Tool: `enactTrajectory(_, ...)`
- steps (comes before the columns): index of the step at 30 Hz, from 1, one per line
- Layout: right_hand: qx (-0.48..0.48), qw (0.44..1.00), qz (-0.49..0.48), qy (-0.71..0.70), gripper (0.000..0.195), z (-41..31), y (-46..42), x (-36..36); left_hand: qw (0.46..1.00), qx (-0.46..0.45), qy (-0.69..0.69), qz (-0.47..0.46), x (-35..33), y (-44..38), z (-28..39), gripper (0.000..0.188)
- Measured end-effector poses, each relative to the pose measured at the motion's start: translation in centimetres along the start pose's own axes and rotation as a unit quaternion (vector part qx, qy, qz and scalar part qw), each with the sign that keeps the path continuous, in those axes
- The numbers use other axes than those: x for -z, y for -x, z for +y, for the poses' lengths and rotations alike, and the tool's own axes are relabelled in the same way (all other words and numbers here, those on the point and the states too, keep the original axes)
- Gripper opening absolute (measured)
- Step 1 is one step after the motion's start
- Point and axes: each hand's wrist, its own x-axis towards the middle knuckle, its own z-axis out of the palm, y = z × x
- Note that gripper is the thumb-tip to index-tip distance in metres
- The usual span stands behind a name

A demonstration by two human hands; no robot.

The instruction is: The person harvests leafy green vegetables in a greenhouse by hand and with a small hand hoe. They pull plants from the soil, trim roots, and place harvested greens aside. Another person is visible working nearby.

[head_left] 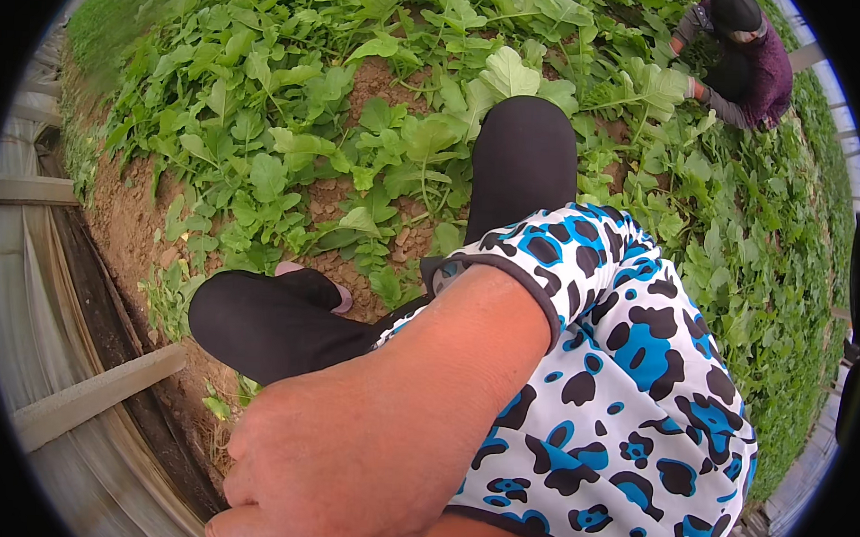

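Close to the camera, my right hand (338, 457) is bent inward at the lower middle of the view, its back turned up. Its fingers curl at the left edge of the hand, and the fingertips are hidden, so whatever they may hold cannot be seen. A loose sleeve (640, 347), white with blue and black spots, covers that arm down to a dark cuff. My left hand is out of view. Before me are my bent knees in black trousers (524, 165), a pink-edged dark shoe (316, 287) and lobed leafy green plants (277, 171) growing from brown soil.
At the upper right another person (746, 66) crouches among the plants, hands at a large leaf (653, 88). On the left run plastic sheeting (39, 276) and a pale post (102, 397) slanting toward the bed. Bare soil (123, 215) borders the plants.
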Motion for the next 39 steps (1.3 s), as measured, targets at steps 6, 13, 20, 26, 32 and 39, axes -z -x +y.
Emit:
enactTrajectory(6, 0.007, 0.998, 0.062, -0.019, 0.038, 0.7, -1.9, -0.6, 0.938, -0.120, 0.312, 0.095, 6.6, -2.0, 17.9, 0.056)
enactTrajectory(13, -0.047, 0.988, 0.135, 0.058, 0.041, 4.0, 0.8, -0.3, 0.830, -0.210, 0.512, 0.066, 11.7, 1.9, 36.5, 0.041)
enactTrajectory(20, -0.110, 0.966, -0.090, 0.217, 0.033, 10.7, 3.4, 7.0, 0.706, -0.288, 0.608, -0.223, 9.1, 11.3, 49.6, 0.040)
enactTrajectory(26, -0.419, 0.869, -0.187, 0.185, 0.046, 21.5, 14.8, 11.0, 0.475, -0.240, 0.708, -0.464, 4.3, 21.4, 56.2, 0.048)
enactTrajectory(32, -0.480, 0.858, -0.106, 0.148, 0.037, 24.1, 18.5, 15.4, 0.455, -0.272, 0.666, -0.524, -0.2, 26.0, 62.3, 0.050)
enactTrajectory(39, -0.615, 0.707, 0.137, 0.320, 0.040, 22.0, 28.5, 22.9, 0.580, -0.609, 0.201, -0.502, -8.3, 29.2, 66.0, 0.048)
